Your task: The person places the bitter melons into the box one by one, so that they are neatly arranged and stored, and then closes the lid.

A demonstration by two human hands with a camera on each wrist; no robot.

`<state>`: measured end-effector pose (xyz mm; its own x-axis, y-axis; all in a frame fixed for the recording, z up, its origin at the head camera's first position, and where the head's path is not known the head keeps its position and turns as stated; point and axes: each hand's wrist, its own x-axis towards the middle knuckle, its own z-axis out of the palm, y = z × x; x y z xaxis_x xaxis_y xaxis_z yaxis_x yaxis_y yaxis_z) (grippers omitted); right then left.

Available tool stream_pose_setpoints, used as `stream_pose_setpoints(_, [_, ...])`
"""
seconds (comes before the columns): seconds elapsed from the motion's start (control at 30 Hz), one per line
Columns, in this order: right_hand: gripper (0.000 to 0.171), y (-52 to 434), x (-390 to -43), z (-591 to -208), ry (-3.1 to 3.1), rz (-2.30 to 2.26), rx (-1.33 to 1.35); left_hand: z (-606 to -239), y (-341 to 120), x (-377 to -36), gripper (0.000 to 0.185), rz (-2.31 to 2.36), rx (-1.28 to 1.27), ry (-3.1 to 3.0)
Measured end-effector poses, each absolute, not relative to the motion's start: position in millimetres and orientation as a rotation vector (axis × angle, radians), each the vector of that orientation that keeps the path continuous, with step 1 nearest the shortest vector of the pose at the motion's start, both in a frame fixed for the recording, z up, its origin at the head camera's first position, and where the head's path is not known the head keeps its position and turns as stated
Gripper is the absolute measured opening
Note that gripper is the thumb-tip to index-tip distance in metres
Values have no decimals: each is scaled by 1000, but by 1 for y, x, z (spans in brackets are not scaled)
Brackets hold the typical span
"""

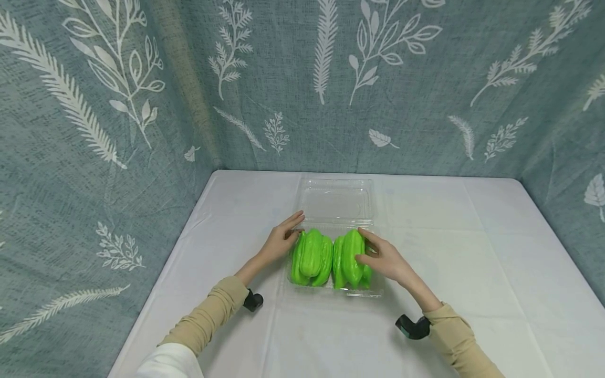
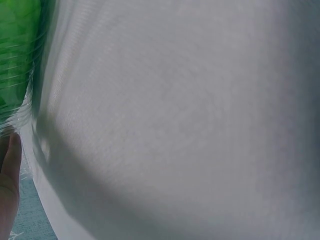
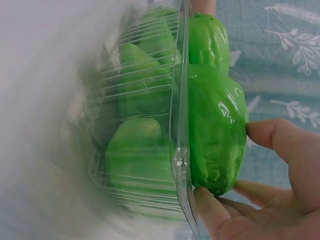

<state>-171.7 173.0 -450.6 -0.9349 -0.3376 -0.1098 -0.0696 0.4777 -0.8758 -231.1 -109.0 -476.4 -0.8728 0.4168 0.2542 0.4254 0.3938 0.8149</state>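
A clear plastic clamshell box [image 1: 347,294] lies open on the table, packed with two groups of glossy, ribbed, pepper-like green vegetables [image 1: 310,254]. My right hand [image 1: 388,261] holds the upper green vegetable [image 1: 352,257] of the right group. In the right wrist view, thumb and fingers press its sides, and it stands above the rim [image 3: 179,150]; others show through the ridged wall. At the box's upper left edge is my left hand [image 1: 279,242], its fingers extended and loosely bent. The left wrist view shows only a finger [image 2: 11,165] near the box corner.
The clear lid [image 1: 335,201] lies folded back behind the box. A white cloth covers the table [image 1: 449,236]. Patterned teal curtains [image 1: 293,126] stand behind and at both sides. Black wrist devices [image 1: 413,327] sit below each wrist.
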Motion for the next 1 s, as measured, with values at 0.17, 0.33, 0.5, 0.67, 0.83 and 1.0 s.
stream_pose_setpoints(0.17, [72, 172, -170, -450, 2462, -1441, -347, -495, -112, -241, 44, -1517, -781, -2613])
stream_pose_setpoints(0.33, [71, 172, -170, -451, 2470, -1453, -357, -496, -114, -243, 44, -1537, -783, -2626])
stream_pose_setpoints(0.5, [71, 172, -170, -453, 2466, -1465, -355, -490, -114, -239, 44, -1532, -796, -2632])
stream_pose_setpoints(0.67, [71, 173, -170, -453, 2466, -1480, -362, -484, -112, -236, 43, -1520, -798, -2624])
stream_pose_setpoints(0.83, [70, 173, -169, -451, 2467, -1502, -364, -494, -114, -243, 45, -1506, -795, -2640])
stream_pose_setpoints(1.0, [71, 176, -168, -445, 2458, -1512, -334, -495, -116, -244, 46, -1521, -810, -2636])
